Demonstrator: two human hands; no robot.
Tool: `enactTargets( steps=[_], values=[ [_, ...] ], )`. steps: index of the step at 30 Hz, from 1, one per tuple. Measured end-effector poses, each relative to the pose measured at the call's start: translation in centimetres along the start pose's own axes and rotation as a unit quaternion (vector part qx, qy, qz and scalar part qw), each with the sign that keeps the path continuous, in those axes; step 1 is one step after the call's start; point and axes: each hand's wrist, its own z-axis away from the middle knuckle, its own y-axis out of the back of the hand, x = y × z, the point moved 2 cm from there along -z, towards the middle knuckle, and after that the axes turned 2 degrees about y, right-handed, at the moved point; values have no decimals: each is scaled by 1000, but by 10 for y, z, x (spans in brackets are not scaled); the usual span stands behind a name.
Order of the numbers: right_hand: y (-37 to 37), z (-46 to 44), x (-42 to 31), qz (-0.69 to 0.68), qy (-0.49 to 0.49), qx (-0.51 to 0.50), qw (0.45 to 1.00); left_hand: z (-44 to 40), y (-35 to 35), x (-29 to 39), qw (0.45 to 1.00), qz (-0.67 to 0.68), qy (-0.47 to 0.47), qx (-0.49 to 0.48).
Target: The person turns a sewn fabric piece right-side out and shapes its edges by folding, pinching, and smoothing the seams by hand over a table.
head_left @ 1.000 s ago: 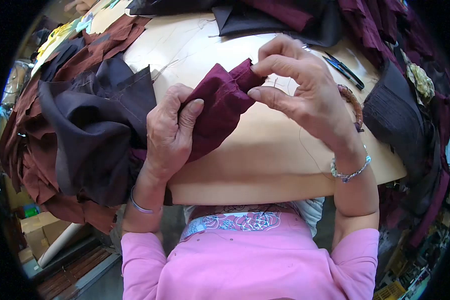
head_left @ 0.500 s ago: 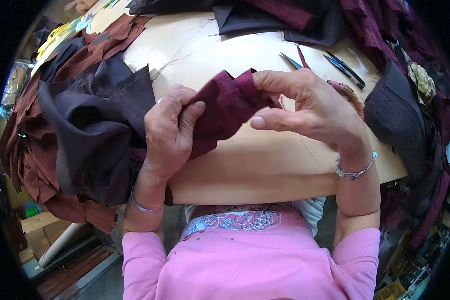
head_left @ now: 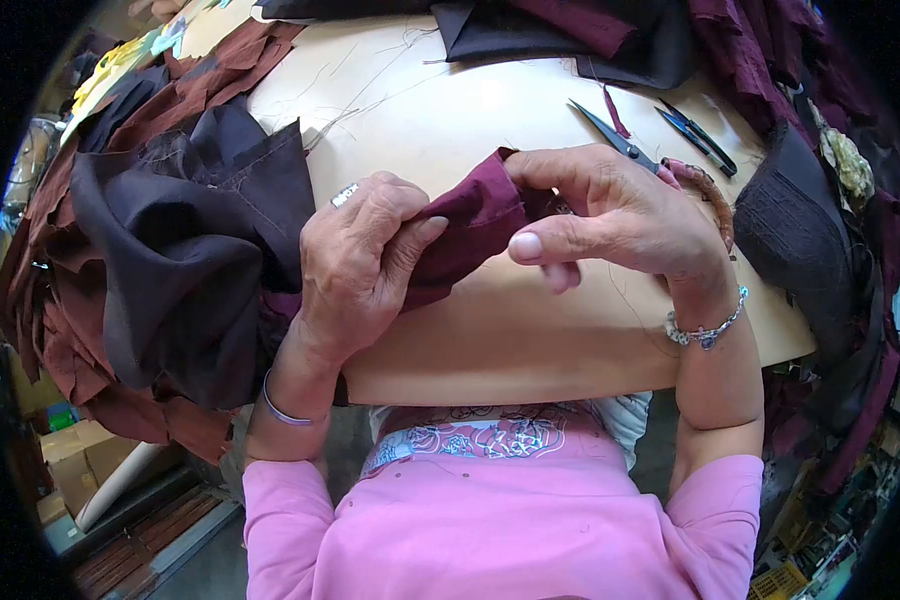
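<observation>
A piece of maroon cloth (head_left: 470, 222) is stretched between my hands above the table. My left hand (head_left: 355, 255) is closed on its left part, the thumb pressing on top. At the cloth's right edge is my right hand (head_left: 610, 215), its thumb apart from the other fingers. The right index finger touches the upper edge, and its tip is hidden behind the cloth. Beyond the right hand lie scissors (head_left: 620, 138) with wrapped handles, partly covered by that hand, and a maroon scrap (head_left: 615, 112) beside the blades.
Dark cloth (head_left: 170, 260) and brown cloth pieces (head_left: 65, 300) pile up at the left. Thread snips (head_left: 698, 138) lie at the right, near a dark padded piece (head_left: 795, 215). More maroon cloth (head_left: 745, 50) hangs at the back right. Loose threads (head_left: 350, 105) cross the table (head_left: 470, 350).
My left hand has rolled over and shifted slightly right, showing its ring. The cloth's visible part is narrower, and a curled finger of my right hand now shows below the thumb.
</observation>
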Motion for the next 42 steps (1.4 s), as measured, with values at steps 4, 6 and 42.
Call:
enactTargets(
  steps=[4, 6, 42],
  values=[
    [5, -1, 7, -109, 2, -24, 994, 0, 1, -2, 999, 30, 11, 23],
    [7, 0, 8, -139, -3, -43, 989, 1, 1, -3, 998, 51, 31, 30],
    [6, -7, 13, -192, 10, 1, 981, 5, 1, -5, 993, 22, 100, 49]
  ],
)
